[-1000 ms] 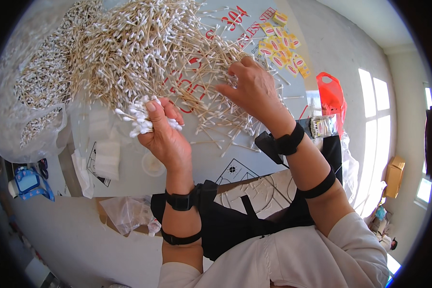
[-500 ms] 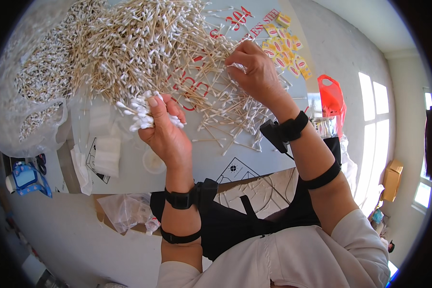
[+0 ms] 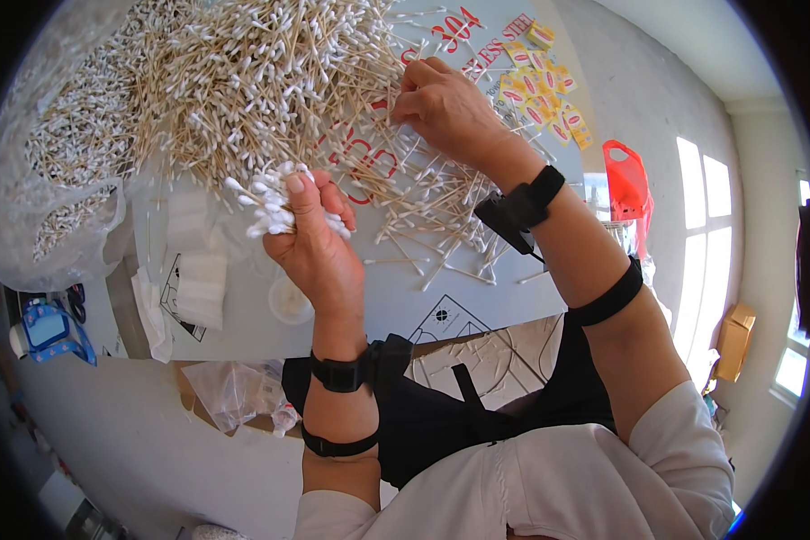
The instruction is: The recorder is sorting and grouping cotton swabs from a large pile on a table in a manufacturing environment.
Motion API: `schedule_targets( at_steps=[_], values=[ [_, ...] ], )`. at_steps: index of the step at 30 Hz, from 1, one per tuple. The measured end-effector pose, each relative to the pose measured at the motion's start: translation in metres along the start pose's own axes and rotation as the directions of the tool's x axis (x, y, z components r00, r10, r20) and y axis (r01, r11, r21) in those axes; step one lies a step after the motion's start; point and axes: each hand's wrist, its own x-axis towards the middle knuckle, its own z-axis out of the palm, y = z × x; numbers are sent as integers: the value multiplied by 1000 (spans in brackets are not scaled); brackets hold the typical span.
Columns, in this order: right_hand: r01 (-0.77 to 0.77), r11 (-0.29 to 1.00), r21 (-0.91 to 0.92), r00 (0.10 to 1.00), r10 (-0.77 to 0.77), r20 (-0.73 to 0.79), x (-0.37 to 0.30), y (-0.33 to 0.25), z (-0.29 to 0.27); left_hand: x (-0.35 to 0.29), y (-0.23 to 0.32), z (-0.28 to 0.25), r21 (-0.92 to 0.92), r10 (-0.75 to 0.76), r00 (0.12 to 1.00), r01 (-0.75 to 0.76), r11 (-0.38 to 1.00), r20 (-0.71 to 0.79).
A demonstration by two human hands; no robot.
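My left hand (image 3: 310, 238) is closed around a bundle of cotton swabs (image 3: 274, 200), their white tips fanned out past the thumb. Over the right edge of the large swab heap (image 3: 252, 81), my right hand (image 3: 443, 106) has its fingers bent down and pinched. White swab tips show under its palm, though its fingertips are partly hidden. Loose swabs (image 3: 436, 216) lie scattered on the grey tabletop (image 3: 369, 301) below that hand.
A clear plastic bag (image 3: 58, 256) with more swabs lies at the left. White folded pads (image 3: 200, 290) and a round clear lid (image 3: 290, 300) lie near the front. Yellow-and-white labels (image 3: 540, 85) are at the far right, and a red bag (image 3: 628, 184) stands beyond the table's right edge.
My right hand has moved left and slightly away from me, toward the big heap. My left hand has barely shifted and keeps its bundle.
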Motion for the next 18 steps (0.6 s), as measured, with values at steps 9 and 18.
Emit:
schedule_targets(
  at_steps=[9,18],
  values=[
    [122,992,-38,981,-114,154,16,0,3,0,-1,3,-28,-11,1000,11,1000,0],
    [224,972,75,931,-236,280,22,1,2,0,-2,1,-20,-21,1000,21,1000,4]
  ],
)
